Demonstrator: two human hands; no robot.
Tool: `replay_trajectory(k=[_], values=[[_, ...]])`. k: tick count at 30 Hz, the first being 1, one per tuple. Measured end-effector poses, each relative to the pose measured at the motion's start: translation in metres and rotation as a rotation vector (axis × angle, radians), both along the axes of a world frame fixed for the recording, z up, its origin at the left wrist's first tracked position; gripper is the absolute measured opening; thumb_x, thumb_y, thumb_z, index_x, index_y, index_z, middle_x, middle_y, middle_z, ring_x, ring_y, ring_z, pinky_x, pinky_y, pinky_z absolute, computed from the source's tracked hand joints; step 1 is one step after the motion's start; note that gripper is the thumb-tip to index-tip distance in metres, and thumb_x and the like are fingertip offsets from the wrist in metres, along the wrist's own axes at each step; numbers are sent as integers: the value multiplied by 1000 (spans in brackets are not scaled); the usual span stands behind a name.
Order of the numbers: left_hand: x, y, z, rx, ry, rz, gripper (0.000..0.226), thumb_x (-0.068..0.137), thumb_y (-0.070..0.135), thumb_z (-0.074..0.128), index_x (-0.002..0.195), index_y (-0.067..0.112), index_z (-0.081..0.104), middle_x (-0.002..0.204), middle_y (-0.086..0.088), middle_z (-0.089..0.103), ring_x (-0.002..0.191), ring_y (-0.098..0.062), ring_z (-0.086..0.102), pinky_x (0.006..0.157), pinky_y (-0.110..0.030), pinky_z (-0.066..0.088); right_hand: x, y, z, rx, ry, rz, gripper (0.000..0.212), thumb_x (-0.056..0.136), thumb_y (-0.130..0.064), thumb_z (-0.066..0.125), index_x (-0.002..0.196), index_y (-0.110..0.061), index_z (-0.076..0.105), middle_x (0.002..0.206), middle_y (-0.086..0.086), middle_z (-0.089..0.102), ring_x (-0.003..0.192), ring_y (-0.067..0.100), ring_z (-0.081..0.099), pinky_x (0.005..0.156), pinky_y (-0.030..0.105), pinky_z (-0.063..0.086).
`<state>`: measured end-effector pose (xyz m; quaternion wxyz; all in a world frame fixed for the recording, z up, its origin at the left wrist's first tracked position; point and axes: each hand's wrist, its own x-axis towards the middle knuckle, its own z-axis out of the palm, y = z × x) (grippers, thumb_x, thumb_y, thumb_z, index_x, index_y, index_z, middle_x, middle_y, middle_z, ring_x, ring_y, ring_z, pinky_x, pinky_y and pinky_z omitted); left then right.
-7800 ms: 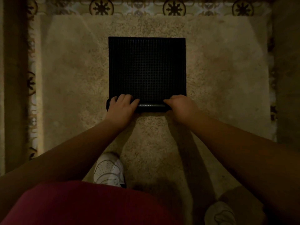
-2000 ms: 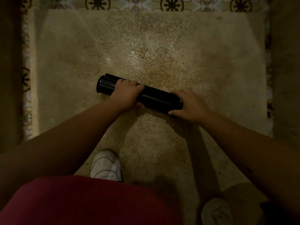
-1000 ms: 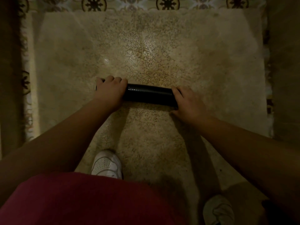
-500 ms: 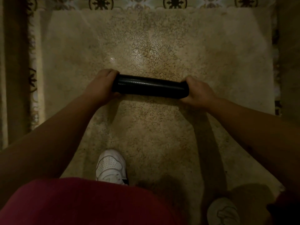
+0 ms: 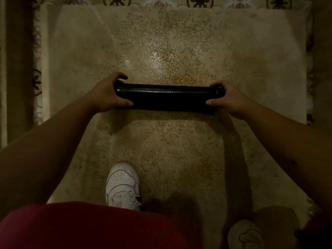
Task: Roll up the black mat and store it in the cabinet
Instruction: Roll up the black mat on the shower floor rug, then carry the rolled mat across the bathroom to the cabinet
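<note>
Two hands, the left hand and the right hand, grip the ends of the rolled black mat above the beige rug, fingers curled round it (it looks light, springy, apt to unroll unless held).

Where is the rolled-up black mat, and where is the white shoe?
rolled black mat [image 5: 168, 97]: head view, middle of the roll.
white shoe [image 5: 123, 184]: head view, top of the toe.
</note>
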<state>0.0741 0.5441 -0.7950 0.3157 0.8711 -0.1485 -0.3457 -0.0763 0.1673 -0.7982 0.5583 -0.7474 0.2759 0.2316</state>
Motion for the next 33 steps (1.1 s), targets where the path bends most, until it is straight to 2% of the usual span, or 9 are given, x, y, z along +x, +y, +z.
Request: replay_trajectory(k=[3,5,9,12,15,20,24,28,33], values=[[-10,5,3,-106,77,214,64,68,28,85,124,29,51,107,6,56,91,-5,59,65,-18,49,4,9,3,181,-39,-213,49,84,-6,67,129,-11,49,122,9,55,112,30,58,91,45,52],[-19,6,3,-210,148,358,50,74,24,80,118,26,55,107,5,58,91,-10,62,63,-19,54,9,15,8,211,-74,-316,47,87,-9,64,131,-8,47,128,12,52,114,30,57,90,44,51],[-30,10,-1,-402,366,620,41,77,18,76,113,19,56,113,-5,57,95,-27,66,61,-34,58,11,19,13,101,-144,-180,42,80,-15,73,118,-21,57,114,0,63,99,9,64,81,26,53],[-34,12,-7,-401,334,645,37,80,20,75,112,24,57,112,-3,57,95,-26,65,59,-30,56,8,21,12,62,-154,-82,42,78,-19,76,117,-24,60,107,-6,66,94,4,65,75,19,52],[-38,11,-11,-416,329,625,47,84,26,71,127,25,50,119,-2,54,100,-23,63,66,-30,55,6,22,10,44,-148,-57,35,85,-24,68,119,-21,60,103,-4,67,90,11,64,66,23,49],[-45,9,-8,-631,341,810,54,90,26,62,141,28,43,136,-3,46,108,-22,61,76,-29,54,6,24,4,140,-92,-107,19,90,-24,63,108,-27,62,99,-3,64,91,19,60,70,32,44],[-41,18,1,-677,483,838,48,93,14,56,139,25,47,136,-7,47,104,-23,58,74,-29,52,6,25,3,134,-85,-172,43,88,-24,65,128,-17,52,111,2,60,95,21,61,69,32,46],[-45,20,23,-602,492,729,49,90,5,58,134,26,51,130,-1,49,112,-27,56,80,-34,54,7,17,20,177,-64,-151,27,87,-20,66,112,-28,61,109,-2,62,98,20,60,77,35,45],[-35,16,88,-551,443,728,47,88,1,59,127,28,55,125,-1,51,111,-30,56,76,-34,55,12,15,76,252,-50,-163,21,88,-12,63,104,-25,65,105,1,63,91,19,59,69,30,44]])
